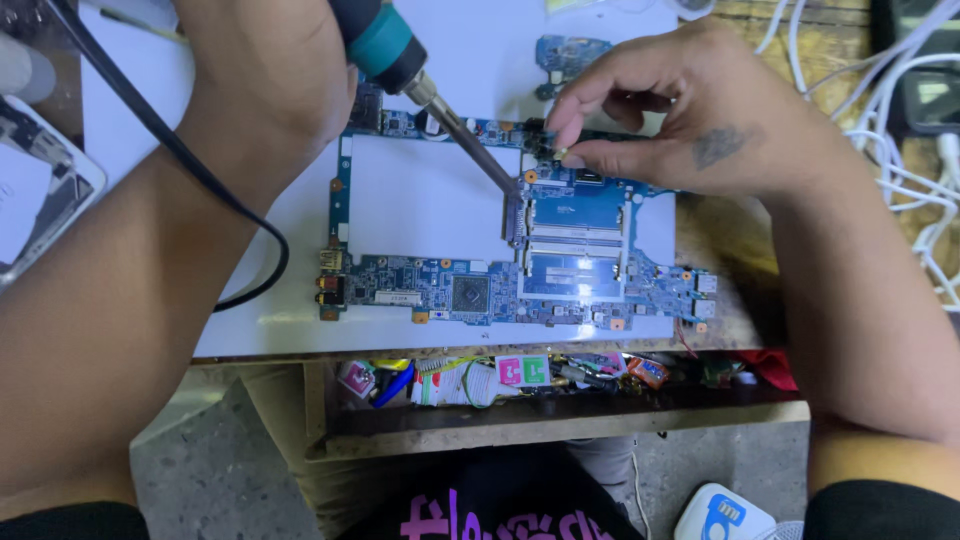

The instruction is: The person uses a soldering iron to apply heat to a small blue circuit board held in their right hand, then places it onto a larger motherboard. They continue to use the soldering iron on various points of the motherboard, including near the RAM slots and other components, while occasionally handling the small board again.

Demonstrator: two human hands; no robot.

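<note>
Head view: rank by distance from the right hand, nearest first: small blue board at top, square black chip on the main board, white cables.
1. Small blue board, just left of the right hand, at top.
2. White cables, to its right.
3. Square black chip, lower left on the main board.

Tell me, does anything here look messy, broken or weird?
The blue circuit board looks whole and lies flat on the white sheet. The messy part is the open drawer under the table edge, stuffed with small packets and bits in a jumble. White cables also lie tangled at the right. Nothing looks spilled.
</note>
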